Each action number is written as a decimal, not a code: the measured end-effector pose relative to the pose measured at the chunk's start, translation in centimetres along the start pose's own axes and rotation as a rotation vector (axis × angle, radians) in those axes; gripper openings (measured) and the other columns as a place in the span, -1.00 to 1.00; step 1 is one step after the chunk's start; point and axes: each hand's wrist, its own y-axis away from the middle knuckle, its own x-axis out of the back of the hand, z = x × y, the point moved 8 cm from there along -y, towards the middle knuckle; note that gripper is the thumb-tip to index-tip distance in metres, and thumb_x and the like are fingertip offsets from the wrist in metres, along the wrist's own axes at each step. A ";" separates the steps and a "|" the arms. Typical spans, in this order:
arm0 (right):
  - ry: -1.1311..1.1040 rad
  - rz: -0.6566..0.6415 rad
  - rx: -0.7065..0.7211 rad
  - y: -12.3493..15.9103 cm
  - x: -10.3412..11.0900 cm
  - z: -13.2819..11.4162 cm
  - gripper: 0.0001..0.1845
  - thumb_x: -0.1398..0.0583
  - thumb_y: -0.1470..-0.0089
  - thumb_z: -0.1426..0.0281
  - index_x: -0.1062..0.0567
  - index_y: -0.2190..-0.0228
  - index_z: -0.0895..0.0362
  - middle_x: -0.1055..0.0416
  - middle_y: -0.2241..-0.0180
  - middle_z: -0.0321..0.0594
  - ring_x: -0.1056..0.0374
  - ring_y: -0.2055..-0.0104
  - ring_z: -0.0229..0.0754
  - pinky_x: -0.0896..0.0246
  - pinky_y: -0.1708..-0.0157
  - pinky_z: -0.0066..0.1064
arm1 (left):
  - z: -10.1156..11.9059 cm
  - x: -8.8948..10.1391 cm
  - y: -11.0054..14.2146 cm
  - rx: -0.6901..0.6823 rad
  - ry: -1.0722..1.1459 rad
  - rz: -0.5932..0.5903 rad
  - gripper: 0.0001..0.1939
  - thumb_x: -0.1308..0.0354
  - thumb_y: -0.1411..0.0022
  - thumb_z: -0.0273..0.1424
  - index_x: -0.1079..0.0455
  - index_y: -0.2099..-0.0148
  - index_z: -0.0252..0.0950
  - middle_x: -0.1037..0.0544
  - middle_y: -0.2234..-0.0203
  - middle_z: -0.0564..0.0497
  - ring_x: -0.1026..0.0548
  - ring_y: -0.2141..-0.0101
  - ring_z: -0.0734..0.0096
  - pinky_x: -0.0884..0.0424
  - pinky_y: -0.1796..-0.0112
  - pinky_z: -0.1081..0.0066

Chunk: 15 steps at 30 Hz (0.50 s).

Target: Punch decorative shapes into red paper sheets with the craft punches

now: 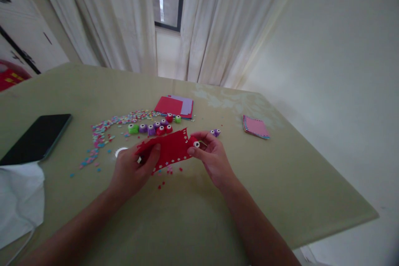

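Observation:
My left hand (135,166) grips a red sheet of paper (171,147) by its left side, thumb on top. Small star and moon shaped holes run along the sheet's lower and right edges. In my right hand (213,158) is a small red craft punch (193,143) with a white round button, held at the sheet's right edge. Whether the paper sits inside its slot cannot be made out. Beyond my hands stands a group of purple, red and green craft punches (151,129). Two purple punches (215,132) stand just behind my right hand.
Colourful paper confetti (99,135) lies scattered at the left. Red and lilac sheets (170,105) are stacked at the back, punched pink sheets (256,125) at the right. A dark phone or tablet (35,139) and a white cloth-like item (21,203) lie at the left edge.

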 end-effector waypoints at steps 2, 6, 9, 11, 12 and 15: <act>0.013 -0.006 -0.013 0.1 -0.1 0.0 -0.48 -0.61 0.23 0.33 -0.61 0.19 0.03 -0.62 0.30 -0.30 -0.51 0.31 -0.19 -0.46 0.24 -0.33 | 0.2 -0.1 0.0 -0.020 0.007 -0.014 -0.68 -0.13 -0.34 -0.18 -0.65 0.26 -0.21 -0.54 0.66 0.12 -0.39 0.67 0.39 -0.24 0.56 0.41; 0.053 -0.033 -0.050 0.1 -0.2 0.1 -0.49 -0.61 0.22 0.32 -0.61 0.21 0.04 -0.63 0.29 -0.29 -0.53 0.29 -0.18 -0.46 0.21 -0.32 | 0.6 -0.2 -0.1 -0.032 0.008 -0.039 -0.70 -0.14 -0.34 -0.20 -0.63 0.28 -0.23 -0.57 0.63 0.13 -0.36 0.69 0.44 -0.23 0.57 0.45; 0.083 -0.068 -0.087 0.1 -0.3 0.4 -0.52 -0.59 0.17 0.28 -0.63 0.18 0.05 -0.64 0.26 -0.27 -0.55 0.25 -0.16 -0.46 0.17 -0.30 | 0.5 -0.3 -0.2 -0.010 0.007 -0.053 -0.69 -0.14 -0.34 -0.20 -0.63 0.28 -0.24 -0.54 0.65 0.13 -0.35 0.69 0.44 -0.22 0.59 0.46; 0.090 -0.087 -0.105 0.1 -0.3 0.7 -0.55 -0.58 0.13 0.25 -0.65 0.18 0.05 -0.64 0.25 -0.26 -0.55 0.25 -0.16 -0.45 0.16 -0.30 | 0.5 -0.4 -0.3 -0.002 0.011 -0.056 -0.68 -0.14 -0.33 -0.19 -0.63 0.29 -0.25 -0.52 0.67 0.13 -0.33 0.70 0.44 -0.20 0.60 0.45; 0.090 -0.095 -0.113 0.0 -0.3 0.8 -0.56 -0.57 0.13 0.25 -0.66 0.19 0.05 -0.64 0.25 -0.26 -0.55 0.25 -0.16 -0.44 0.16 -0.30 | 0.6 -0.4 -0.4 -0.004 0.011 -0.058 -0.68 -0.13 -0.33 -0.19 -0.63 0.29 -0.25 -0.50 0.68 0.13 -0.31 0.70 0.44 -0.18 0.61 0.45; 0.067 -0.108 -0.141 0.0 -0.2 1.2 -0.56 -0.59 0.16 0.25 -0.66 0.21 0.05 -0.65 0.25 -0.27 -0.55 0.24 -0.16 -0.43 0.12 -0.30 | 0.5 -0.6 -0.4 -0.011 0.004 -0.076 -0.69 -0.13 -0.34 -0.20 -0.64 0.25 -0.25 -0.46 0.70 0.15 -0.26 0.71 0.47 -0.14 0.61 0.45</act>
